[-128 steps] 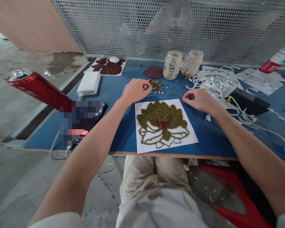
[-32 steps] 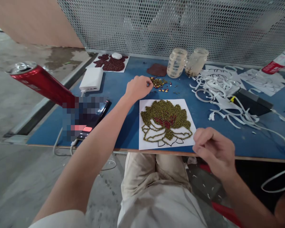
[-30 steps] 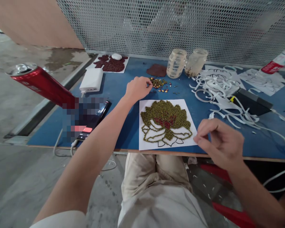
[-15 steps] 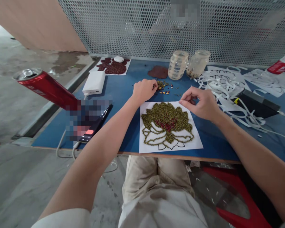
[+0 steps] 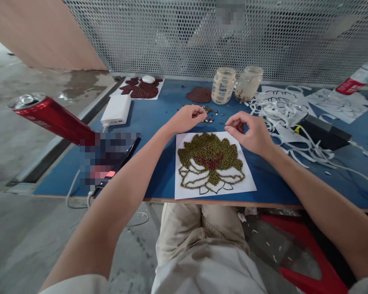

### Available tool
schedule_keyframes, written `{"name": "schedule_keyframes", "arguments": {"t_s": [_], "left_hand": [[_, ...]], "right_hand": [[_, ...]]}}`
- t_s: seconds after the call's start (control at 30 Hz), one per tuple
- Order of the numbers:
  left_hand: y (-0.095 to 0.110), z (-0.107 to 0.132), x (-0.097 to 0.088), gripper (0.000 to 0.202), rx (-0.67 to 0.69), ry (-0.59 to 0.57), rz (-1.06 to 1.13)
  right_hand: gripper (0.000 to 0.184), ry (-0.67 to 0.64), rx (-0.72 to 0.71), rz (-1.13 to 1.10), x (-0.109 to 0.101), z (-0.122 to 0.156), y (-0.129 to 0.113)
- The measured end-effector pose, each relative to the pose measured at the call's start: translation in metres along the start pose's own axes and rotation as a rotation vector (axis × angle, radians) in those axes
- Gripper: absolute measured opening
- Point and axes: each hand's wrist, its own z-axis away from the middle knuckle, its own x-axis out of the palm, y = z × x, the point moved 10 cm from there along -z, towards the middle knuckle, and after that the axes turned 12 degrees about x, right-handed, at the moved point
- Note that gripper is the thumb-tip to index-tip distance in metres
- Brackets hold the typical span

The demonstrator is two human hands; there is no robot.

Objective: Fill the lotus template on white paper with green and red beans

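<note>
A sheet of white paper (image 5: 247,183) lies near the table's front edge, bearing a lotus picture (image 5: 214,149) filled with green mung beans and some red beans at its centre. Its lower petals are bare outline. My left hand (image 5: 188,118) is closed in a pinch just beyond the sheet, beside a small heap of mixed beans (image 5: 207,109); whatever its fingers hold is hidden. Above the sheet's far right corner, my right hand (image 5: 248,130) is also pinched. Its fingertips are by a thin dark bit (image 5: 222,123); I cannot tell whether they grip it.
Two jars (image 5: 223,85) stand behind the heap, near a brown patch (image 5: 199,94). Paper strips (image 5: 279,110) and a black box (image 5: 323,131) with cables lie right. Leftward are a phone (image 5: 122,155), white power bank (image 5: 116,110), red can (image 5: 55,120) and red-bean picture (image 5: 144,89).
My left hand has drawn slightly back from the bean heap, uncovering its fingertips. My right hand has shifted a little toward the dark bit. The whole view has moved slightly.
</note>
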Motion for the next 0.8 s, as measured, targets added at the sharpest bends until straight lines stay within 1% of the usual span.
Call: {"name": "schedule_keyframes", "arguments": {"t_s": [0.1, 0.2, 0.3, 0.43, 0.53, 0.7, 0.8], "left_hand": [[0.029, 0.003, 0.013, 0.025, 0.029, -0.094, 0.232], [0.053, 0.006, 0.023, 0.025, 0.007, -0.133, 0.382], [0.064, 0.006, 0.030, 0.026, 0.005, -0.135, 0.450], [0.059, 0.004, 0.036, 0.032, -0.003, -0.128, 0.483], [0.053, 0.004, 0.037, 0.034, -0.002, -0.114, 0.460], [0.050, 0.005, 0.038, 0.026, -0.033, -0.122, 0.494], [0.049, 0.006, 0.040, 0.023, -0.064, -0.155, 0.509]], "right_hand": [[0.013, 0.017, -0.022, 0.002, 0.001, -0.002, -0.001], [0.020, 0.027, -0.064, 0.006, 0.002, -0.002, -0.006], [0.016, 0.054, -0.082, 0.024, -0.001, 0.000, -0.011], [0.009, 0.099, -0.097, 0.121, -0.005, 0.003, -0.015], [0.011, 0.118, -0.144, 0.166, -0.007, 0.006, -0.020], [0.011, 0.112, -0.179, 0.219, -0.002, 0.009, -0.028], [0.010, 0.063, -0.158, 0.262, 0.007, 0.007, -0.027]]}}
